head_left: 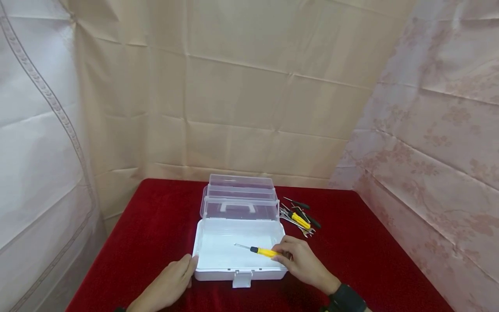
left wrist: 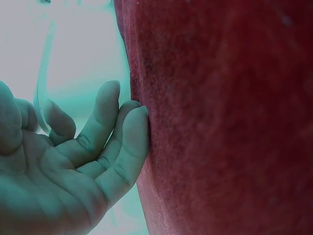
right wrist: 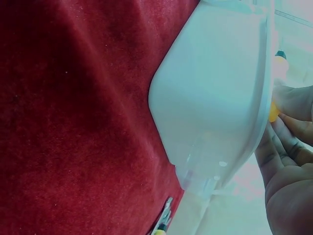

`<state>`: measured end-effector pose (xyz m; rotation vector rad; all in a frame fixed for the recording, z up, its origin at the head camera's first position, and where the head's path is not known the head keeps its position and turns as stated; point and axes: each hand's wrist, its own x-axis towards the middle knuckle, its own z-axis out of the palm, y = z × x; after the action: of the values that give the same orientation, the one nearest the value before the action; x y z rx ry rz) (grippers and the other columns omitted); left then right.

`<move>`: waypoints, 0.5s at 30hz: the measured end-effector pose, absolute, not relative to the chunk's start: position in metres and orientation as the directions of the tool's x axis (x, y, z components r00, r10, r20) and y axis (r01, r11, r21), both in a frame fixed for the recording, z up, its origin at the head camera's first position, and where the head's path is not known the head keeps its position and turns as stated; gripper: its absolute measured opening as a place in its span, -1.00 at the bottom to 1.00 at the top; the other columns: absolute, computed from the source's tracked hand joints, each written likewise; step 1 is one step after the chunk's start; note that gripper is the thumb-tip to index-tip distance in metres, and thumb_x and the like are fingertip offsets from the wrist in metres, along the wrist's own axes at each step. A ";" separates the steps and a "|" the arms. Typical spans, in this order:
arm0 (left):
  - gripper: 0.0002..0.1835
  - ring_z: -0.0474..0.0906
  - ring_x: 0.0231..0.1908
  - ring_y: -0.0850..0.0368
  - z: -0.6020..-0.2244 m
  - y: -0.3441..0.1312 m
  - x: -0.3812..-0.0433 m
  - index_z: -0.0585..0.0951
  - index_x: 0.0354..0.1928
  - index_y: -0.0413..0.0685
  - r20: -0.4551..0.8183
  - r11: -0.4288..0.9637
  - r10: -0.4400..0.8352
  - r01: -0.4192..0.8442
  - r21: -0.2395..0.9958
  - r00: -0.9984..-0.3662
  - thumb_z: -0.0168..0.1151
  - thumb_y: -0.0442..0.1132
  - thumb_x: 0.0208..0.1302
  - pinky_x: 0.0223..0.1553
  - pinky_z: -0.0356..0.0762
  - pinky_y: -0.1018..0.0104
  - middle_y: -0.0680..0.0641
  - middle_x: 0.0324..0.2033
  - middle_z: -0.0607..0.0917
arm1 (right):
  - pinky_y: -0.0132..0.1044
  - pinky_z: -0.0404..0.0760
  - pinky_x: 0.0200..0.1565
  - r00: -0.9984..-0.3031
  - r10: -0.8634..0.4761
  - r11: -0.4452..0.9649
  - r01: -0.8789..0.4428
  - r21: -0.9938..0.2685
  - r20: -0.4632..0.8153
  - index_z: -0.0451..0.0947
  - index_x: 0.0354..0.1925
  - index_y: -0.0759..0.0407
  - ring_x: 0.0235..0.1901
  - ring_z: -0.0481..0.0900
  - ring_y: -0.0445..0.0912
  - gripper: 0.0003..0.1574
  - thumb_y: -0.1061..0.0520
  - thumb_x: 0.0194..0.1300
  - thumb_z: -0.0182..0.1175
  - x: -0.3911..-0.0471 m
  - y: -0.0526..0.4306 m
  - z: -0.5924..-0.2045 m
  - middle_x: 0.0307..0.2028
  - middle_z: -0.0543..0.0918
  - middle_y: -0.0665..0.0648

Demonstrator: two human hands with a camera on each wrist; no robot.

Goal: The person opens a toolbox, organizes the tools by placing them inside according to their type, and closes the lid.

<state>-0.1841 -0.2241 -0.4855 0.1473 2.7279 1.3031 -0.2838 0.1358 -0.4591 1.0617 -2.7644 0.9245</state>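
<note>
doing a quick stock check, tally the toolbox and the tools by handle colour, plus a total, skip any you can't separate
White plastic toolbox: 1
Yellow-handled metal-shafted tools, one in the right hand: 2
Black-handled slim tools that show: 2
Total: 5
Silver metal wrenches overlap, so not counted.

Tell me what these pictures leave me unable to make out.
Handle end of the yellow screwdriver: hidden by the right hand in the head view.
Exact shape of its tip: too small in the head view.
Separate tools in the pile: small and overlapping in the head view; cut off by the bottom edge in the right wrist view.
Pale background behind the left hand: washed out in the left wrist view.
</note>
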 end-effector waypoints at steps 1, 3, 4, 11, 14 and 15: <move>-0.53 0.39 -0.59 0.15 -0.485 -0.224 -0.184 0.45 -0.26 -0.03 -0.062 0.624 0.137 0.038 0.780 -0.989 -0.23 0.15 0.67 -0.50 0.39 0.33 0.03 -0.61 0.51 | -0.43 0.56 -0.38 -0.761 -0.603 0.586 -0.627 -0.513 0.242 0.78 -0.12 0.05 -0.43 0.44 -0.31 -0.80 0.16 0.27 0.48 -0.284 0.136 -0.459 -0.40 0.53 -0.22; -0.53 0.39 -0.59 0.14 -0.485 -0.224 -0.184 0.45 -0.26 -0.03 -0.066 0.620 0.139 0.035 0.784 -0.988 -0.23 0.14 0.67 -0.50 0.39 0.32 0.02 -0.60 0.52 | -0.43 0.57 -0.37 -0.751 -0.613 0.581 -0.639 -0.504 0.245 0.78 -0.12 0.06 -0.42 0.44 -0.31 -0.81 0.17 0.27 0.47 -0.285 0.135 -0.460 -0.40 0.53 -0.22; -0.53 0.39 -0.59 0.14 -0.485 -0.224 -0.184 0.45 -0.27 -0.03 -0.068 0.618 0.139 0.033 0.785 -0.988 -0.22 0.14 0.67 -0.51 0.39 0.32 0.02 -0.60 0.52 | -0.43 0.57 -0.36 -0.748 -0.618 0.580 -0.643 -0.501 0.244 0.78 -0.12 0.06 -0.42 0.44 -0.31 -0.81 0.18 0.27 0.47 -0.285 0.135 -0.460 -0.40 0.53 -0.22; -0.56 0.37 -0.61 0.13 -0.484 -0.223 -0.184 0.46 -0.27 -0.03 -0.073 0.617 0.137 0.028 0.787 -0.988 -0.20 0.10 0.68 -0.52 0.39 0.32 0.02 -0.61 0.52 | -0.43 0.55 -0.35 -0.731 -0.651 0.569 -0.648 -0.506 0.205 0.80 -0.11 0.06 -0.40 0.45 -0.30 -0.81 0.18 0.28 0.46 -0.288 0.132 -0.460 -0.37 0.56 -0.23; -0.57 0.36 -0.61 0.12 -0.484 -0.224 -0.184 0.46 -0.26 -0.03 -0.082 0.614 0.138 0.021 0.789 -0.987 -0.19 0.10 0.68 -0.53 0.38 0.33 0.01 -0.61 0.52 | -0.44 0.54 -0.35 -0.719 -0.670 0.561 -0.653 -0.509 0.184 0.80 -0.11 0.06 -0.39 0.45 -0.30 -0.81 0.20 0.28 0.45 -0.290 0.130 -0.460 -0.37 0.58 -0.24; -0.57 0.36 -0.61 0.12 -0.484 -0.224 -0.184 0.46 -0.26 -0.03 -0.084 0.615 0.138 0.019 0.789 -0.987 -0.19 0.10 0.68 -0.53 0.38 0.33 0.01 -0.61 0.52 | -0.44 0.54 -0.35 -0.715 -0.677 0.559 -0.654 -0.510 0.175 0.81 -0.11 0.06 -0.40 0.45 -0.31 -0.81 0.21 0.29 0.45 -0.291 0.130 -0.460 -0.37 0.59 -0.24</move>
<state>-0.1838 -0.2240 -0.4841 0.1320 2.6990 1.3158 -0.2905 0.1296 -0.4602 1.2004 -2.8094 0.8915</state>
